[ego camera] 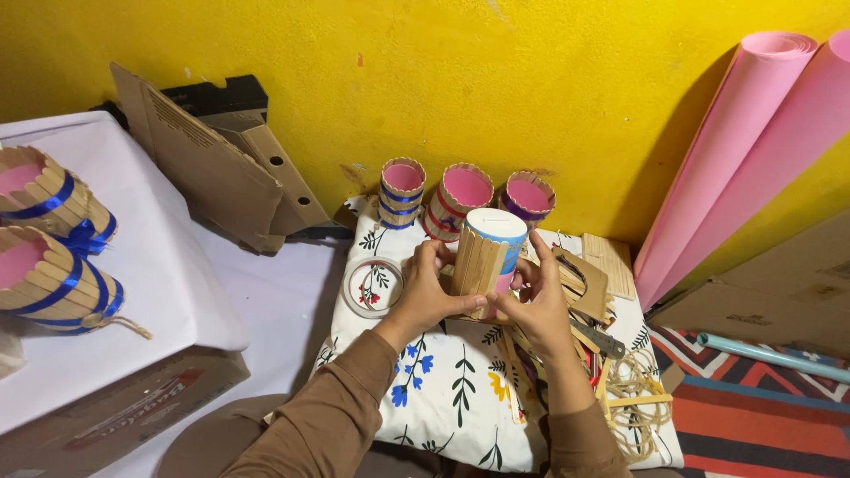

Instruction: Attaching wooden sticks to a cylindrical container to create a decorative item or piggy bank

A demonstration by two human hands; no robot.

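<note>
Bright, even indoor light, sharp at centre

Soft shadows fall behind the cardboard [212, 168] and pink rolls [744, 150] onto the yellow wall [531, 80]; the frame edges bend slightly, perhaps from a wide lens.

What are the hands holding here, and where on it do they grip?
Both hands, left hand and right hand, hold one upright paper cup partly clad in wooden sticks, fingers on its lower sides.
</note>
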